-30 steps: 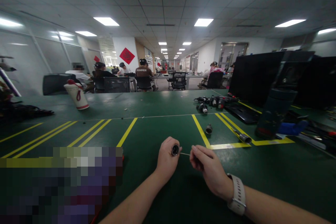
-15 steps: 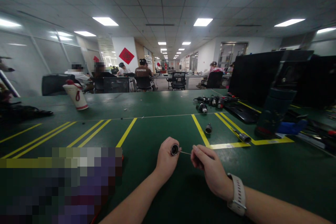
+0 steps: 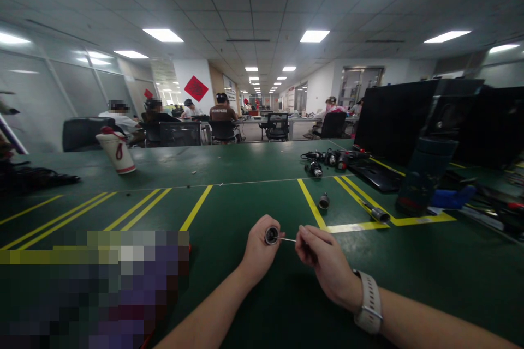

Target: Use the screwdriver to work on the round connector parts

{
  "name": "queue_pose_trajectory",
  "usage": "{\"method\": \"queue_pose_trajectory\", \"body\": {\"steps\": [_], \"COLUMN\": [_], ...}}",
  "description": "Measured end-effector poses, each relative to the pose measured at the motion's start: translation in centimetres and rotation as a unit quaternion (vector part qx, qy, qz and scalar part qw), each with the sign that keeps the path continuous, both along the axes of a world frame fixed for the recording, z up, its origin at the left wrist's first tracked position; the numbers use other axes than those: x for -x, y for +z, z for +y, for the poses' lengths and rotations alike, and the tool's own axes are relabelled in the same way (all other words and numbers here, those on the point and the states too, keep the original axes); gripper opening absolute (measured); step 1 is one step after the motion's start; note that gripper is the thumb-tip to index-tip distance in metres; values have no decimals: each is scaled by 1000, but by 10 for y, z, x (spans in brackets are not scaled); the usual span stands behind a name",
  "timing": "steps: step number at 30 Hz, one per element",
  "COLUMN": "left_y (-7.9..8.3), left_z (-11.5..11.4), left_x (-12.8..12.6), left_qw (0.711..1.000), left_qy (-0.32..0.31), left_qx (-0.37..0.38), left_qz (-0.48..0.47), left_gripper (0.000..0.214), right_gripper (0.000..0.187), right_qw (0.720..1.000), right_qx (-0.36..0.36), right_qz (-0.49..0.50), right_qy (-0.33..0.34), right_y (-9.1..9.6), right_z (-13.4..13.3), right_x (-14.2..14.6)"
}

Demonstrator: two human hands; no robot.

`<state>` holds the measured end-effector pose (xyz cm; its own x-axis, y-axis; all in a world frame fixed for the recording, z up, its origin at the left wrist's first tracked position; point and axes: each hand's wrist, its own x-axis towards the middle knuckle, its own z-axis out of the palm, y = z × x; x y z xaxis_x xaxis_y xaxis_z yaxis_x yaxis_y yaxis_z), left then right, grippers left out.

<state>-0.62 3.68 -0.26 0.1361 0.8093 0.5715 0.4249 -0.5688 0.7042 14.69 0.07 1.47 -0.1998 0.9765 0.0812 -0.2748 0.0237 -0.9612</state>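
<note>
Since the earlier frame, the thin rod (image 3: 287, 239) has shifted: its tip now shows across the mouth of the metal tube (image 3: 270, 235), where before it ended beside the rim. Right hand (image 3: 323, 256): thumb and forefinger nearly closed, pinching the rod; other fingers curled. Left hand (image 3: 260, 251): fingers wrapped around the tube, mouth toward the camera. Contact inside the tube cannot be determined. Beyond the right fingers, on the green table (image 3: 254, 196), sits a metal cap (image 3: 324, 201); farther right of them lies a metal fitting (image 3: 379, 215). Farther off, beyond the cap: assorted metal parts (image 3: 315, 169).
</note>
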Motion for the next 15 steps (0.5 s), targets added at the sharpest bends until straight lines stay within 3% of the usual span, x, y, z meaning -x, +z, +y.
{"method": "queue_pose_trajectory", "body": {"steps": [12, 15], "left_y": [0, 1], "left_z": [-1, -2], "left_x": [-1, -1], "left_qw": [999, 1000], "left_qy": [22, 17], "left_qx": [4, 7], "left_qz": [24, 22], "left_gripper": [15, 15], "right_gripper": [38, 37], "right_qw": [998, 999], "right_qx": [-37, -19], "right_qz": [-39, -27], "right_qy": [-22, -14], "right_y": [1, 1], "right_z": [-2, 0], "right_x": [0, 0]}}
